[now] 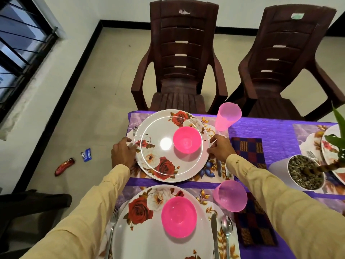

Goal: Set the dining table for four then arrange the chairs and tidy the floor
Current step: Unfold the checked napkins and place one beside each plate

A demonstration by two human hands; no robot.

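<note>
My left hand [122, 152] curls round the left rim of the far plate [160, 146]; my right hand [219, 147] pinches its right rim (sleeves cream). It lies on a floral placemat [207, 169] at the counter's [276, 131] far edge, carrying a pink bowl [186, 140], with a brown chair [179, 53] just beyond.

Bright, even indoor light; glare spot on the far plate [171, 144]; wide-angle bending at edges; mostly sharp

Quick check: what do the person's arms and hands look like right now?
The left sleeve and right sleeve are long, pale yellow fabric ending at the wrists. The left hand and right hand are bare, no gloves.
</note>
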